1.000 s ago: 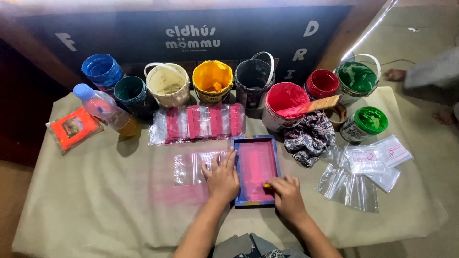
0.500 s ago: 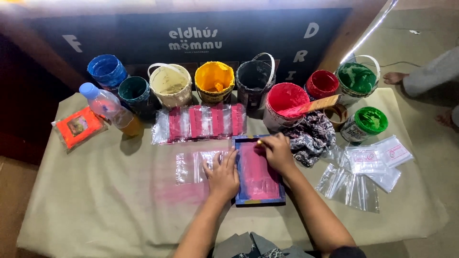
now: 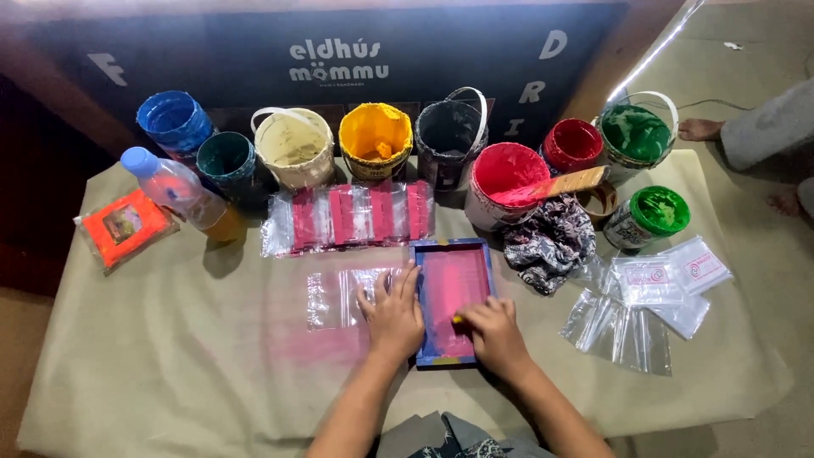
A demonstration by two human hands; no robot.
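Both hands, left hand (image 3: pixel 394 314) and right hand (image 3: pixel 494 332), press a pink-meshed printing frame (image 3: pixel 451 298) (blue-edged)

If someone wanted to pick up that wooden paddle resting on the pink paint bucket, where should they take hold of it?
Probably by the bare right end of the wooden paddle, coming from the right. It lies across the rim of the pink bucket, its left end down in the paint, while the right end sticks out clean past the rim, free for a grip.
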